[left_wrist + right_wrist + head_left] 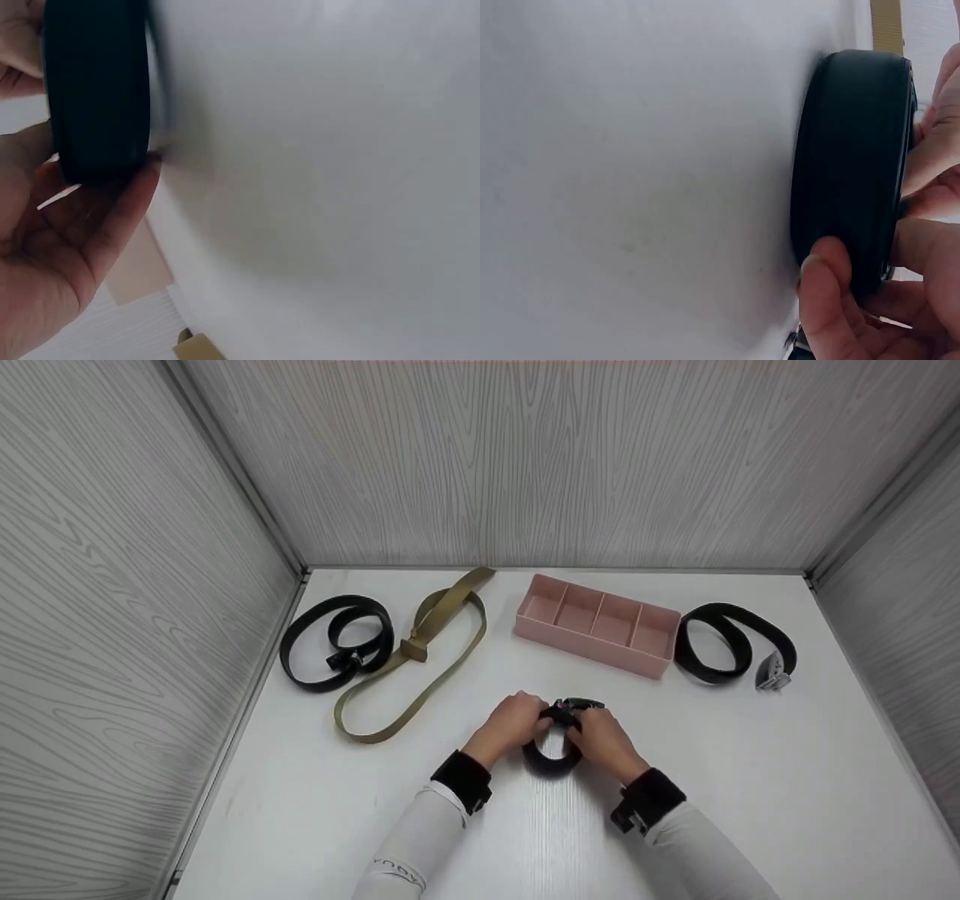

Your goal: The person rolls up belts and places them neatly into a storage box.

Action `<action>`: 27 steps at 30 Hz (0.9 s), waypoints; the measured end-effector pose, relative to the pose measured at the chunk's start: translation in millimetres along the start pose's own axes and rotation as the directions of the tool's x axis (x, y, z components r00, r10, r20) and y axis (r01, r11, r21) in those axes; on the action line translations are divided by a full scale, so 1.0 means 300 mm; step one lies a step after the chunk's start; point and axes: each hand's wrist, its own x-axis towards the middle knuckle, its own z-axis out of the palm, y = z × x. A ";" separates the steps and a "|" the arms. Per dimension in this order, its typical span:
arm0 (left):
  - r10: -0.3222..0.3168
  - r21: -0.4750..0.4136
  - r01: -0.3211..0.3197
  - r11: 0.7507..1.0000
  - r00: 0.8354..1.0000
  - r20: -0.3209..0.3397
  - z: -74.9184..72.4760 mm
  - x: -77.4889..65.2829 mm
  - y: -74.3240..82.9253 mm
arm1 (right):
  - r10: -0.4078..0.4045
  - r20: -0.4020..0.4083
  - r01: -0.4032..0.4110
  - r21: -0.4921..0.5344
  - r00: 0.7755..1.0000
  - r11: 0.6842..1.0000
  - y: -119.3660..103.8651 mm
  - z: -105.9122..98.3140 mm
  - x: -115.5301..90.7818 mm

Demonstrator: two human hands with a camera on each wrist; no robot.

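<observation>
A black belt (551, 766), rolled into a ring, stands on edge on the white table between both hands. My left hand (514, 724) grips the ring's far left side, thumb inside and fingers outside. On the far right side my right hand (604, 744) pinches it the same way. The buckle end (581, 703) sticks out past the right fingers. The left wrist view shows the smooth outer face of the belt (97, 90) close up, with left fingers (124, 217) at its edge. In the right wrist view, fingertips (831, 259) press on the belt (855, 150).
A pink tray (592, 652) with several compartments lies beyond the hands. To its right is a loosely coiled black belt (712, 671) with a silver buckle (772, 673). Another black belt (300, 679) and an olive webbing belt (420, 701) lie left. Walls (480, 465) enclose the table.
</observation>
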 end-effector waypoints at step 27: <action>-0.147 -0.313 0.079 0.946 0.969 -0.199 -0.089 -0.073 0.070 | -0.062 0.186 0.048 0.077 0.981 0.996 -0.002 -0.135 0.039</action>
